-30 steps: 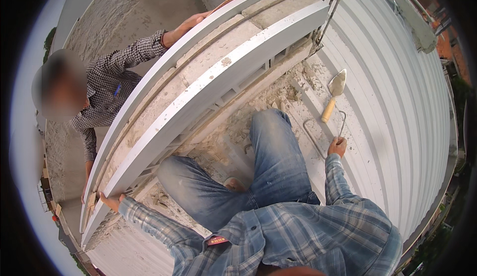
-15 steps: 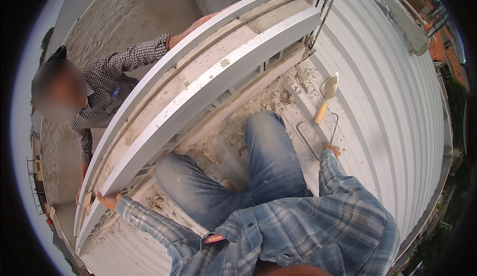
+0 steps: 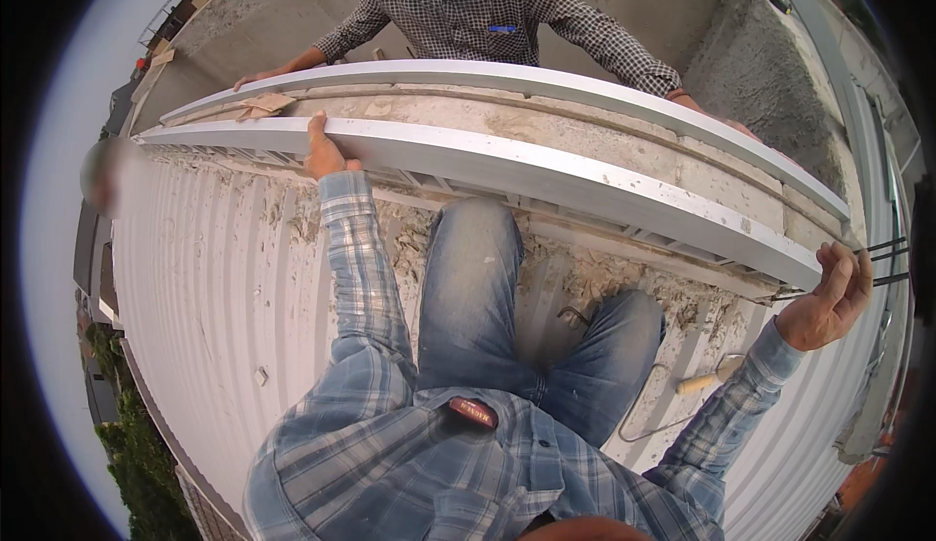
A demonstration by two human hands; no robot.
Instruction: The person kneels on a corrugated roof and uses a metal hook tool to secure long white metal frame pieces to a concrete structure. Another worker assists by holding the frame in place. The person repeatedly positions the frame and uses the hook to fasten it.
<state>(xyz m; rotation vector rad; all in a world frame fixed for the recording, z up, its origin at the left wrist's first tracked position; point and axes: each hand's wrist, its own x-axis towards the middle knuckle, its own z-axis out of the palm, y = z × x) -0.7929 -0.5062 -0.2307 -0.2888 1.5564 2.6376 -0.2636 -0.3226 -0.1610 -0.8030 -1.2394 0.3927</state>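
A long pale metal straightedge [image 3: 546, 166] runs along the near edge of a mortared wall top [image 3: 595, 141]. My left hand [image 3: 330, 156] grips it left of centre, with the thumb over its upper edge. At its right end is my right hand [image 3: 829, 297], fingers bent and somewhat apart; whether they touch the bar is hard to tell. A second straightedge [image 3: 487, 71] lies along the far edge, where a co-worker in a checked shirt [image 3: 458, 19] has both hands. A bent metal rod [image 3: 651, 432] and a trowel with a wooden handle [image 3: 697, 383] lie beside my knee.
Ribbed white roofing sheet [image 3: 224, 288] spreads around me, with mortar crumbs [image 3: 409, 239] along the wall's foot. Thin steel bars [image 3: 885, 247] stick out past the right end. A wood scrap [image 3: 265, 105] rests on the wall top at left.
My view has swung toward the wall. My right hand has left the bent rod and moved up to the straightedge's right end. My left hand remains on the near straightedge.
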